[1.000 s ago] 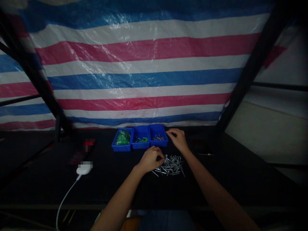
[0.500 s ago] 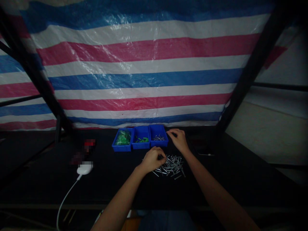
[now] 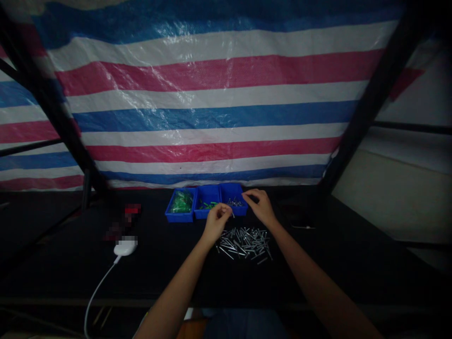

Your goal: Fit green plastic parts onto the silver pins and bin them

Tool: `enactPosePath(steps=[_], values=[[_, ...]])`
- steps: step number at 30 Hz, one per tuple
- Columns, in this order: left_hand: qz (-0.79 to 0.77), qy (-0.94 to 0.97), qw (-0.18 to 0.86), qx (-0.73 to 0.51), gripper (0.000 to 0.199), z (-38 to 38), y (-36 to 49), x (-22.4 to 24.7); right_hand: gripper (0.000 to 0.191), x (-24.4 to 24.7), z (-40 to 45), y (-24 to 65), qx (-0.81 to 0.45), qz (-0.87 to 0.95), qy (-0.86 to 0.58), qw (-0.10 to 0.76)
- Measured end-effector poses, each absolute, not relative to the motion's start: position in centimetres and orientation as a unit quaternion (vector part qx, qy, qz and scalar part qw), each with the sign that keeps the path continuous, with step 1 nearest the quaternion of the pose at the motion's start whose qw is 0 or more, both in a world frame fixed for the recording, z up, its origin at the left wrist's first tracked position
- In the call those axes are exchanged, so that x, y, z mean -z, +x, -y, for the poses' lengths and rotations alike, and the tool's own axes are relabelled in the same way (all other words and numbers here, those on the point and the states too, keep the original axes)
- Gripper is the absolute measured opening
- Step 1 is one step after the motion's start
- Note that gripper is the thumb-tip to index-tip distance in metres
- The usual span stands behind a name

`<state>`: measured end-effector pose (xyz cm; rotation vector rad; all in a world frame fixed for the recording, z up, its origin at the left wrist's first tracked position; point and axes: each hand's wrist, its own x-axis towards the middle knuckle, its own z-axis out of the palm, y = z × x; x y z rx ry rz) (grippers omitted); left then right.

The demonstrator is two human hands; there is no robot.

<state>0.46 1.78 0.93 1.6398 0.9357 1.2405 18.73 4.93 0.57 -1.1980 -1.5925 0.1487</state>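
Cannot fully see the slim silver metal pin [image 3: 233, 214] in the left hand [image 3: 216, 220]. Cannot follow the white cable [image 3: 93, 294] past the bottom edge.

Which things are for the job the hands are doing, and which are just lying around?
Probably for the job:
Pile of metal pins
Small metal piece, seemingly pinched by the left hand
Right blue tray, near the right hand
Middle blue tray
Left blue tray

Probably just lying around:
White gadget
Blurry red thing
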Motion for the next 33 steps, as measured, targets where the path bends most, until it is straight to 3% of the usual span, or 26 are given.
enactPosePath(steps=[12,33], values=[[-0.344,0.498,0.554,-0.573,0.028,-2.0,-0.4,-1.9,0.017,-2.2,-2.1,15.9,-0.118,0.780,-0.399,0.468],[-0.337,0.496,0.558,-0.573,0.029,-1.9,-0.1,-1.7,0.015,-1.9,-2.6,15.8,-0.176,0.742,-0.378,0.524]])
